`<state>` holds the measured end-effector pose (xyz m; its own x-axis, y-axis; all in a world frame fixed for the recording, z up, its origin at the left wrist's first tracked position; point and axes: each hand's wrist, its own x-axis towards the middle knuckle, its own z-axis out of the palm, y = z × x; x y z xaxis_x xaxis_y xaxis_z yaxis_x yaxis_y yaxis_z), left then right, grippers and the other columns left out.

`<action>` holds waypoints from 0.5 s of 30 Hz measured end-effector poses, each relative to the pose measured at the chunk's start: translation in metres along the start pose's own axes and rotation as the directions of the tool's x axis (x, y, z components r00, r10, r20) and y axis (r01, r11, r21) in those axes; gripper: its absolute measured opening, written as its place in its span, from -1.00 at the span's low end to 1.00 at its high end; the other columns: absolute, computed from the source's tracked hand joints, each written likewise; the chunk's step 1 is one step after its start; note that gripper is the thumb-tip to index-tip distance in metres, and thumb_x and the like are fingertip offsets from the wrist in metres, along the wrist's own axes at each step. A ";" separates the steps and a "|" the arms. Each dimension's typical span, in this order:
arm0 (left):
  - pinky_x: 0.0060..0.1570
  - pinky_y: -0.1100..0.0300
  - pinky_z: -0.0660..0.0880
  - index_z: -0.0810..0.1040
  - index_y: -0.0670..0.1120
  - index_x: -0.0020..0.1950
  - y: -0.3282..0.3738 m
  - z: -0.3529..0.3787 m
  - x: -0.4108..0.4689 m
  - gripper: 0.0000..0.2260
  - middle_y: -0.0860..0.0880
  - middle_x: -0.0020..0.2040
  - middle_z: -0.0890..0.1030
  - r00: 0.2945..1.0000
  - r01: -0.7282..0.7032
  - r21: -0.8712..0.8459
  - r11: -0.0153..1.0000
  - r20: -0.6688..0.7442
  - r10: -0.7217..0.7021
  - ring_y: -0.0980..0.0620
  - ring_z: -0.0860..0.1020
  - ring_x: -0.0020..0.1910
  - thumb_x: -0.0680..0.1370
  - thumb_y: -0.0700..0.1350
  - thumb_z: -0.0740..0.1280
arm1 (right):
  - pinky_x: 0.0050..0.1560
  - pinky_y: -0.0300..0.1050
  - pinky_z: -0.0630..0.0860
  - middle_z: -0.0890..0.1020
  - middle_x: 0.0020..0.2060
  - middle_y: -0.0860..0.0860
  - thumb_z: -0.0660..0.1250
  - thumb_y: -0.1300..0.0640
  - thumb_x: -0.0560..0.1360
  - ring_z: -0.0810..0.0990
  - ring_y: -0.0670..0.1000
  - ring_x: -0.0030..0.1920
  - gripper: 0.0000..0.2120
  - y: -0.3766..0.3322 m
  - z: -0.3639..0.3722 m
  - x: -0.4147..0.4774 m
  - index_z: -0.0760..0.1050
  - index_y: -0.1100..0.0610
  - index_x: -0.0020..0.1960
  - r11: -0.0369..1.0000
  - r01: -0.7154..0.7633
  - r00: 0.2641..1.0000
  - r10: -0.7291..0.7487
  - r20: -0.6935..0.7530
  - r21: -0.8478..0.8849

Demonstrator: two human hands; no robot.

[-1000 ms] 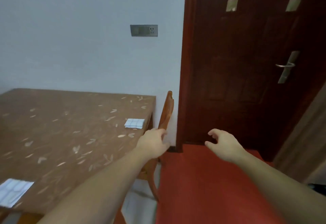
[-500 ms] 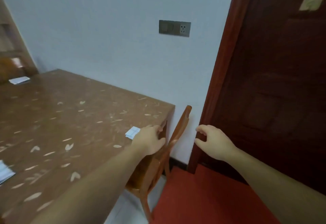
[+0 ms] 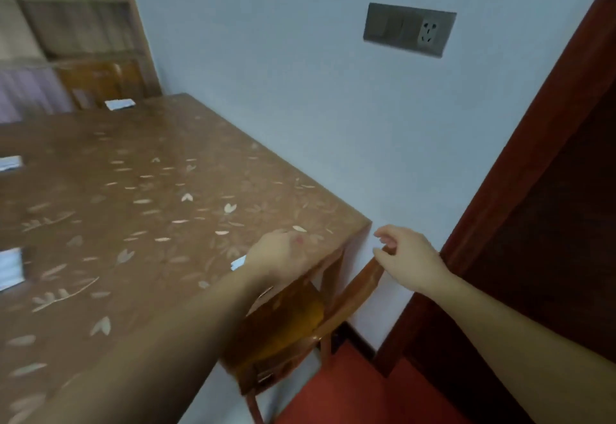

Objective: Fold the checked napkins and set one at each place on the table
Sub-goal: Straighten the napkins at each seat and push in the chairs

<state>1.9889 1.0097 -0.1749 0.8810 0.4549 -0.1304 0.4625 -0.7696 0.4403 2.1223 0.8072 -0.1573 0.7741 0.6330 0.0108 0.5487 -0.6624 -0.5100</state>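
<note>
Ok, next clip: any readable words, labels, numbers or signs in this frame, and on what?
None can be read.
Wall switch and socket plate: no lettering visible.
Folded napkins on the table: checked pattern only, blurred.
Door and chair: no markings.

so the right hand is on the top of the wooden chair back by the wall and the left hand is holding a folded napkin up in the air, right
Not quite. The head view shows the right hand on the top of the wooden chair back, but the left hand is low over the table's corner, covering most of a folded white checked napkin lying on the brown leaf-patterned table, not raised.
</note>
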 end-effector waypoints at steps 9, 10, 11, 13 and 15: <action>0.12 0.07 0.50 0.47 0.06 0.33 -0.041 -0.006 -0.026 -0.61 -0.02 0.29 0.53 0.879 0.461 -0.041 0.887 -0.120 -0.462 -0.05 0.50 0.22 0.51 0.06 0.28 | 0.12 -0.05 0.53 0.64 0.04 -0.07 0.34 -0.03 0.49 0.59 -0.01 0.07 -0.69 -0.019 0.027 0.102 0.54 0.01 0.21 0.967 0.252 0.938 -0.253 0.236 0.039; 0.13 0.07 0.49 0.48 0.05 0.33 -0.049 -0.006 -0.027 -0.61 -0.02 0.29 0.53 0.862 0.490 -0.048 0.871 -0.125 -0.492 -0.06 0.51 0.22 0.51 0.06 0.28 | 0.08 -0.06 0.54 0.63 0.02 -0.09 0.33 -0.02 0.49 0.58 -0.02 0.04 -0.71 -0.025 0.035 0.109 0.54 0.01 0.19 0.961 0.273 0.927 -0.275 0.256 0.045; 0.14 0.07 0.49 0.48 0.04 0.34 -0.057 -0.005 -0.026 -0.61 -0.03 0.29 0.53 0.844 0.517 -0.066 0.853 -0.128 -0.521 -0.06 0.51 0.23 0.51 0.05 0.29 | 0.06 -0.07 0.55 0.63 0.00 -0.11 0.33 -0.02 0.49 0.58 -0.03 0.01 -0.72 -0.030 0.044 0.116 0.54 0.00 0.19 0.954 0.294 0.916 -0.299 0.269 0.058; 0.18 0.06 0.48 0.48 0.02 0.34 -0.076 0.000 -0.020 -0.60 -0.03 0.31 0.53 0.820 0.548 -0.101 0.830 -0.130 -0.557 -0.06 0.50 0.25 0.51 0.07 0.30 | 0.05 -0.06 0.56 0.63 0.00 -0.10 0.32 -0.03 0.50 0.58 -0.05 -0.02 -0.72 -0.039 0.063 0.128 0.54 -0.01 0.19 0.943 0.321 0.898 -0.332 0.288 0.085; 0.19 0.06 0.48 0.48 0.01 0.35 -0.093 0.007 -0.009 -0.59 -0.03 0.32 0.52 0.808 0.565 -0.113 0.817 -0.124 -0.576 -0.06 0.51 0.24 0.52 0.09 0.29 | 0.05 -0.05 0.56 0.62 -0.01 -0.08 0.32 -0.01 0.51 0.58 -0.04 -0.02 -0.73 -0.045 0.081 0.141 0.54 0.01 0.19 0.942 0.322 0.887 -0.336 0.317 0.098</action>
<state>1.9392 1.0739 -0.2208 0.4335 0.8662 -0.2485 0.8643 -0.3215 0.3869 2.1814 0.9587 -0.2024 0.4020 0.9110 -0.0918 0.7352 -0.3809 -0.5607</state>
